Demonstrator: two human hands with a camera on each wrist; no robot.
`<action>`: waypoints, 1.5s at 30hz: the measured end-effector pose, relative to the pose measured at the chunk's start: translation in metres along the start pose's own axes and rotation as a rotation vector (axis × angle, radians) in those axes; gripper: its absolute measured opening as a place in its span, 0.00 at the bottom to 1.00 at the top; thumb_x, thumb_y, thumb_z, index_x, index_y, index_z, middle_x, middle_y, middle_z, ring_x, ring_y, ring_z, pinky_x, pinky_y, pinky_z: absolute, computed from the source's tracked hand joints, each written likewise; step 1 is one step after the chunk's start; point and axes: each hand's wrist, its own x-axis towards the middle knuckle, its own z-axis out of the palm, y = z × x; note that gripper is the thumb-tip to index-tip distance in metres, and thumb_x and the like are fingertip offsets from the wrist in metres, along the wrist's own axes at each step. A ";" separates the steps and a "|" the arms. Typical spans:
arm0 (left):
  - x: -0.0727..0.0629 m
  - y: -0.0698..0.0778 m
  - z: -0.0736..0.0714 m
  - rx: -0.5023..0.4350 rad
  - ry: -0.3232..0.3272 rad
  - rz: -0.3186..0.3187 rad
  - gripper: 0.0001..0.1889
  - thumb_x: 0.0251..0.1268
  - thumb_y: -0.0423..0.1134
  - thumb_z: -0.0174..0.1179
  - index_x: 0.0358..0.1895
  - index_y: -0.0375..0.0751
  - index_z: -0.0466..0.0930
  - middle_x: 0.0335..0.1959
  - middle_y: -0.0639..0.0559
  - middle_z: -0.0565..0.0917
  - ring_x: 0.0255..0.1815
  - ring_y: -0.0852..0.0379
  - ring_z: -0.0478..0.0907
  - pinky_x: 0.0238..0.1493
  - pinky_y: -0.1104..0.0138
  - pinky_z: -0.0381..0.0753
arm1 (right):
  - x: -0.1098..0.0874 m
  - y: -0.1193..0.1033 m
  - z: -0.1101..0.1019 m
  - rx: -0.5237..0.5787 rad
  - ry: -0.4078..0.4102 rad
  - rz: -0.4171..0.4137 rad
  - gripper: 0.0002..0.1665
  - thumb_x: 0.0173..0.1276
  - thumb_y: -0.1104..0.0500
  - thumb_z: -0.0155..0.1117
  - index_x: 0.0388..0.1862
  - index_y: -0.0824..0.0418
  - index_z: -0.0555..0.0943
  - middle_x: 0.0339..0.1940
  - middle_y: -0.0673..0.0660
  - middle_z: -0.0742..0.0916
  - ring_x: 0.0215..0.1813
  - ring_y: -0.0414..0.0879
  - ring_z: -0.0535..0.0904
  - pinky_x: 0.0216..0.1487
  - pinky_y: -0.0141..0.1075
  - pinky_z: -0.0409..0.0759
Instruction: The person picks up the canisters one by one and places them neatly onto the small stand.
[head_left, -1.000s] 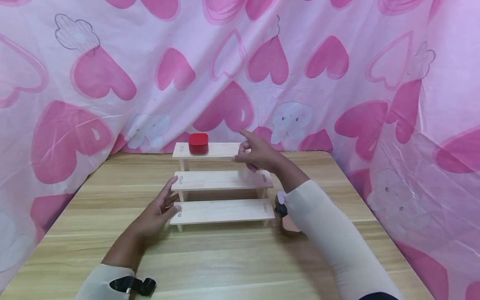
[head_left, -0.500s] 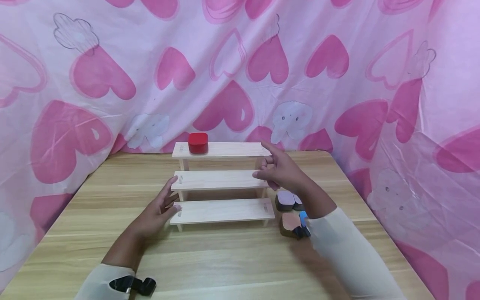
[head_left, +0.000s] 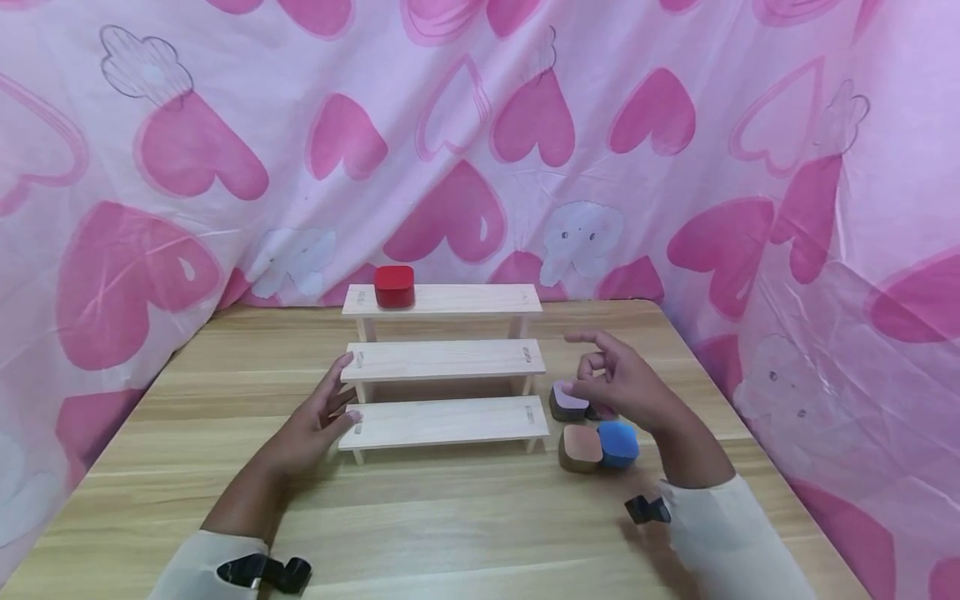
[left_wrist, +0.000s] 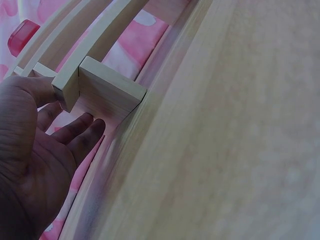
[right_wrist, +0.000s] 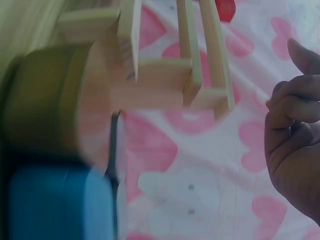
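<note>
A red rounded-square box point(head_left: 394, 287) sits near the left end of the top tier of a three-tier wooden stand point(head_left: 442, 421). My left hand point(head_left: 303, 433) rests against the stand's left side, thumb at the lowest tier's end and index finger at the middle one. In the left wrist view its other fingers point(left_wrist: 80, 131) lie beside the stand's leg, loosely bent. My right hand point(head_left: 626, 383) hovers over the boxes on the right, index finger extended, other fingers bent, holding nothing. Beneath and before it are a lilac-topped box point(head_left: 568, 402), a pinkish-brown box point(head_left: 581, 447) and a blue box point(head_left: 618, 443); another is mostly hidden.
The stand and boxes are on a wood-grain table point(head_left: 450, 533). A pink heart-patterned cloth point(head_left: 525, 208) hangs behind and along both sides. Black wrist straps point(head_left: 262, 572) show at the sleeves.
My right hand has moved right and toward me, from the top tier to above the boxes, uncovering the blue one. The left hand and red box stay put.
</note>
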 end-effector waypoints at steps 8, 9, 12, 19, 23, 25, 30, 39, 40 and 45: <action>0.000 0.001 0.000 -0.002 0.007 -0.009 0.48 0.86 0.41 0.60 0.90 0.76 0.35 0.91 0.31 0.47 0.86 0.24 0.62 0.80 0.35 0.65 | -0.020 0.024 -0.016 -0.051 -0.021 -0.041 0.38 0.73 0.67 0.74 0.77 0.64 0.69 0.25 0.50 0.77 0.16 0.43 0.70 0.15 0.34 0.72; 0.000 0.001 0.000 -0.003 0.008 -0.014 0.48 0.86 0.41 0.60 0.90 0.77 0.35 0.92 0.32 0.47 0.86 0.25 0.62 0.80 0.35 0.65 | -0.022 0.026 -0.017 -0.063 -0.023 -0.040 0.37 0.73 0.67 0.74 0.77 0.65 0.70 0.25 0.50 0.76 0.16 0.43 0.69 0.14 0.34 0.72; 0.000 0.002 0.000 -0.011 0.007 -0.015 0.48 0.86 0.41 0.60 0.90 0.77 0.35 0.92 0.33 0.46 0.86 0.25 0.61 0.80 0.36 0.66 | -0.028 0.031 -0.022 -0.114 -0.022 -0.029 0.35 0.72 0.65 0.76 0.74 0.66 0.73 0.25 0.50 0.75 0.16 0.42 0.69 0.14 0.34 0.72; 0.000 0.004 -0.001 -0.005 0.008 -0.027 0.48 0.86 0.41 0.59 0.89 0.78 0.34 0.92 0.35 0.46 0.87 0.26 0.61 0.80 0.35 0.65 | -0.047 0.048 -0.036 -0.164 -0.030 0.000 0.28 0.72 0.65 0.76 0.68 0.68 0.78 0.21 0.50 0.71 0.16 0.40 0.64 0.14 0.33 0.66; 0.000 0.003 -0.001 0.006 0.005 -0.017 0.49 0.86 0.41 0.60 0.89 0.78 0.34 0.92 0.35 0.46 0.86 0.24 0.60 0.79 0.34 0.66 | -0.056 0.055 -0.042 -0.171 -0.019 0.033 0.28 0.73 0.63 0.75 0.67 0.71 0.78 0.19 0.53 0.68 0.17 0.42 0.62 0.15 0.33 0.65; 0.001 0.003 -0.001 0.004 0.003 -0.010 0.49 0.86 0.41 0.60 0.90 0.78 0.34 0.93 0.35 0.46 0.86 0.24 0.60 0.79 0.34 0.66 | -0.060 0.057 -0.044 -0.180 -0.012 0.056 0.29 0.73 0.62 0.76 0.67 0.72 0.78 0.18 0.53 0.67 0.17 0.43 0.62 0.15 0.34 0.66; 0.001 0.001 0.000 -0.002 0.002 -0.010 0.49 0.85 0.41 0.60 0.90 0.77 0.34 0.92 0.34 0.47 0.86 0.24 0.60 0.79 0.34 0.66 | -0.066 0.062 -0.046 -0.186 -0.009 0.109 0.31 0.71 0.61 0.78 0.68 0.71 0.80 0.18 0.51 0.67 0.17 0.43 0.64 0.17 0.34 0.68; 0.000 0.002 -0.001 -0.004 0.007 -0.025 0.49 0.86 0.41 0.60 0.89 0.78 0.34 0.92 0.32 0.47 0.86 0.24 0.60 0.81 0.35 0.64 | -0.068 0.080 -0.049 -0.147 -0.107 0.147 0.39 0.70 0.63 0.78 0.77 0.71 0.74 0.19 0.49 0.67 0.18 0.40 0.62 0.16 0.32 0.64; 0.000 0.002 -0.001 -0.003 0.007 -0.025 0.49 0.86 0.42 0.60 0.89 0.78 0.34 0.92 0.31 0.47 0.86 0.24 0.60 0.80 0.35 0.64 | -0.068 0.081 -0.050 -0.144 -0.120 0.161 0.40 0.71 0.63 0.77 0.78 0.70 0.73 0.19 0.48 0.67 0.18 0.39 0.62 0.17 0.31 0.64; 0.000 0.002 -0.001 -0.002 -0.002 -0.020 0.48 0.86 0.42 0.60 0.90 0.77 0.34 0.92 0.32 0.47 0.86 0.23 0.59 0.79 0.35 0.66 | -0.068 0.088 -0.051 -0.124 -0.143 0.196 0.42 0.71 0.63 0.77 0.80 0.68 0.71 0.19 0.47 0.67 0.19 0.38 0.61 0.17 0.31 0.63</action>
